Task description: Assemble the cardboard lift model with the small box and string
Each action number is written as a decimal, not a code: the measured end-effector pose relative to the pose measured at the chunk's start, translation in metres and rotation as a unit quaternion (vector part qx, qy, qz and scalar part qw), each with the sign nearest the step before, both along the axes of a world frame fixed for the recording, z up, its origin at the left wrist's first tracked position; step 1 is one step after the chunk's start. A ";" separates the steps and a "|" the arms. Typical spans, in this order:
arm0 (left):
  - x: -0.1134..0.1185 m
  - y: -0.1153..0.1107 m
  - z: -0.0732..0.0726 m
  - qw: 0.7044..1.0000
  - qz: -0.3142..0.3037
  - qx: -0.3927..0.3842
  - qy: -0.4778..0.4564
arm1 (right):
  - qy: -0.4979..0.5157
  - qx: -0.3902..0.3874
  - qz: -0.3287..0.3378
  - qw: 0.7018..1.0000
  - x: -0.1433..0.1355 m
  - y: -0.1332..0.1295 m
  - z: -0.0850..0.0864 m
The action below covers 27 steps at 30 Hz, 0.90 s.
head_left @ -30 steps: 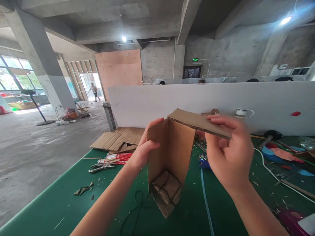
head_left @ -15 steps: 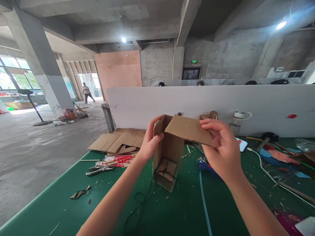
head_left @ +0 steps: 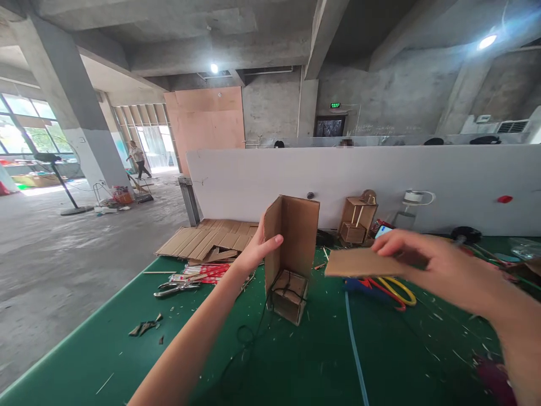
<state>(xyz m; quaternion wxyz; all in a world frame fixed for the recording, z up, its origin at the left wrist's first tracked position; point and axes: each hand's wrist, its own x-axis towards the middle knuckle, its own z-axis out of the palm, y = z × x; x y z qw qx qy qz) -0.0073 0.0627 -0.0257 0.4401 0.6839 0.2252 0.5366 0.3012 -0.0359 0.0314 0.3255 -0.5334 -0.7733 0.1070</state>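
My left hand (head_left: pixel 262 248) grips the left wall of an upright cardboard stand (head_left: pixel 301 231), its thumb on the inner face and the fingers hidden behind. At the foot of the stand sits a small cardboard box (head_left: pixel 289 296) with dark cord tied round it. In my right hand (head_left: pixel 416 254), blurred a little by motion, a flat cardboard piece (head_left: pixel 359 263) is pinched at its right end. That piece is held level above the table, apart from the stand and to its right.
Flattened cardboard sheets (head_left: pixel 203 242), pliers (head_left: pixel 175 288) and red-and-white wrapped sticks (head_left: pixel 207 274) lie at the left. Another cardboard model (head_left: pixel 355 220) stands by the white partition (head_left: pixel 262 175). Yellow-handled scissors (head_left: pixel 399 290) lie below my right hand. Scraps dot the green table (head_left: pixel 313 361). A person (head_left: pixel 138 159) walks far left.
My right hand has carried the cardboard piece off the top of the stand, rightward and down. My left hand keeps its hold. The distant person has moved left.
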 end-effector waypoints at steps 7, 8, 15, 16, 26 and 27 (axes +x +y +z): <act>-0.003 0.005 -0.011 0.998 0.062 -0.014 -0.013 | -0.110 -0.079 0.065 0.989 -0.054 0.002 -0.106; -0.003 0.004 -0.010 0.997 0.071 -0.010 -0.012 | -0.110 -0.067 0.063 0.990 -0.057 0.003 -0.121; 0.000 -0.010 0.002 0.994 0.072 0.064 0.054 | -0.090 0.184 0.014 0.979 -0.031 0.015 -0.156; 0.000 -0.012 0.003 0.994 0.064 0.067 0.066 | -0.091 0.234 0.005 0.968 -0.025 0.015 -0.153; 0.007 -0.098 -0.026 0.870 0.287 0.383 0.123 | -0.065 0.500 0.012 0.864 -0.043 -0.022 -0.128; 0.011 -0.111 -0.030 0.899 0.260 0.315 0.160 | -0.049 0.505 0.018 0.862 -0.050 -0.026 -0.128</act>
